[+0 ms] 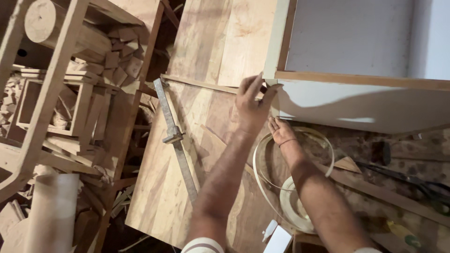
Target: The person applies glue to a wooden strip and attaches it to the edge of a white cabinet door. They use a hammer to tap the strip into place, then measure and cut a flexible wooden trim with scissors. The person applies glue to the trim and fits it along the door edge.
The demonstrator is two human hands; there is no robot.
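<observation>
Forearms fill the near edge of the view, reaching up to the corner of a white laminated cabinet panel (356, 100). This panel, the largest piece, lies up and to the right of the fingers, resting on a wooden board (187, 154) that spreads below and left of them. Edge-band tape (293, 197) is coiled below the right hand (280, 131), its loose loop curling around that wrist. A steel try square (174, 136) lies well left of the left hand (251, 103). The left fingers (255, 86) are pinched on the pale edge strip at the panel's corner; the right fingers are spread flat beneath the panel's edge. Edge-banding appears under way at the corner; firm pressing along the edge seems called for.
</observation>
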